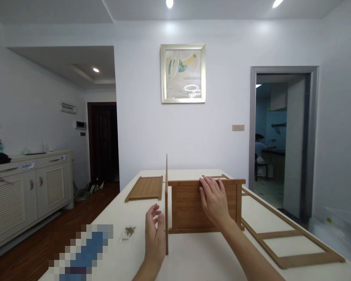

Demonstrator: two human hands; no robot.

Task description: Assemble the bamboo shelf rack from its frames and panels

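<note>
My right hand (215,199) grips the top edge of a brown wooden panel (188,207) with a frame, its fingers hooked over the edge. The panel stands on its long side, its left end against a thin upright wooden board (166,218) seen nearly edge-on. My left hand (155,230) is just left of that board, fingers loosely curled and apart from the thumb, with nothing visible in them. Small metal fittings jut from the board's left face. A pile of brass-coloured screws (130,231) lies by a small clear bag (125,237), left of this hand.
Another wooden panel (146,188) lies flat on the white table (193,257), at the back left. A ladder-like wooden frame (295,224) lies along the right side. A blurred-out blue patch (87,249) covers the front left. Beyond the doorway sits a person (260,148).
</note>
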